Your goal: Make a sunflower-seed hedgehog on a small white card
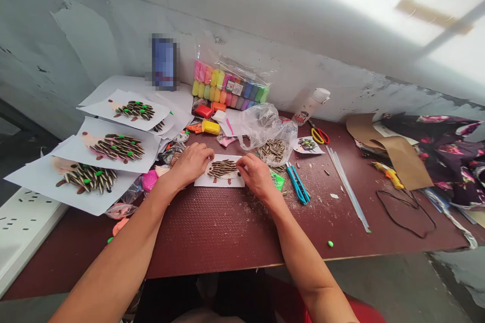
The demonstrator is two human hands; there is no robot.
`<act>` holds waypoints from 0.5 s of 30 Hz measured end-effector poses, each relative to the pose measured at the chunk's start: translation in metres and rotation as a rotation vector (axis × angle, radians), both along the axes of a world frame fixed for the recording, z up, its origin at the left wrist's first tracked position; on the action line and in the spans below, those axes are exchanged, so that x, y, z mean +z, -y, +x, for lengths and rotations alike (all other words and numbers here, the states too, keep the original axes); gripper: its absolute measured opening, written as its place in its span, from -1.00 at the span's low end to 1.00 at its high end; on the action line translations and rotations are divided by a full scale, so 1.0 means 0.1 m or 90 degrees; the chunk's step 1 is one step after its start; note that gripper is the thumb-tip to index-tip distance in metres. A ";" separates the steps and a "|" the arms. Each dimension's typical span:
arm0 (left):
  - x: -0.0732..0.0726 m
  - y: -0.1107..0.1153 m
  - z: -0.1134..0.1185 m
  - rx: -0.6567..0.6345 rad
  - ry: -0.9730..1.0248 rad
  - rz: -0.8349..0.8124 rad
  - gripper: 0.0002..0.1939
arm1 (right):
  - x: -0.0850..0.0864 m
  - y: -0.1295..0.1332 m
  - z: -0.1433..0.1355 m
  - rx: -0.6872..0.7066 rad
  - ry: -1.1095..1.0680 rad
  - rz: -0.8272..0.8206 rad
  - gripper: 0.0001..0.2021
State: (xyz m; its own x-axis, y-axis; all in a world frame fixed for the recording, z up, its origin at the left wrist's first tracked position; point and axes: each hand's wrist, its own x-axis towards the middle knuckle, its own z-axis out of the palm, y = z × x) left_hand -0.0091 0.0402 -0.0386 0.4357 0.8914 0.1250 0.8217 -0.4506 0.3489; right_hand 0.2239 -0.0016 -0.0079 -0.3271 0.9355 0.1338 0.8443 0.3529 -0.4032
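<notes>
A small white card (201, 179) lies on the table between my hands. It bears a hedgehog picture (223, 167) with a pale clay body, brown feet and spines of striped sunflower seeds. My left hand (189, 162) is at the card's upper left corner, thumb and fingertips drawn together. Over the right end, by the hedgehog's head, my right hand (257, 174) has its fingers curled in a pinch. Whatever either pinch holds is hidden. Beyond my right hand, loose sunflower seeds (273, 149) lie in a clear plastic bag (259, 122).
Larger hedgehog pictures (113, 149) lie stacked at the left. Behind are a pack of coloured clay (229, 83) and a white bottle (311, 106). To the right are a blue-handled cutter (298, 184), scissors (320, 135), glue sticks (347, 189) and a glue gun (390, 174).
</notes>
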 end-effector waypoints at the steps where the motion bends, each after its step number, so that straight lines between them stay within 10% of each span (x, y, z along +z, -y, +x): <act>1: 0.00 0.00 0.00 -0.001 0.002 0.000 -0.72 | 0.01 -0.02 0.05 -0.024 -0.001 0.009 -0.83; 8: -0.01 -0.01 -0.02 -0.008 0.003 -0.001 -0.72 | 0.09 -0.15 0.40 -0.220 0.073 -0.008 -0.80; 15: -0.01 -0.02 -0.03 -0.018 0.000 0.010 -0.72 | 0.14 -0.17 0.47 -0.231 0.099 -0.096 -0.81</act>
State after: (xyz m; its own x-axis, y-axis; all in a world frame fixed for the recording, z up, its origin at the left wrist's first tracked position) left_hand -0.0118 0.0419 -0.0393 0.4606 0.8767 0.1388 0.8088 -0.4790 0.3412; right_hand 0.2706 0.0151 0.0065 0.0209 0.9990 -0.0386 0.9577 -0.0311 -0.2859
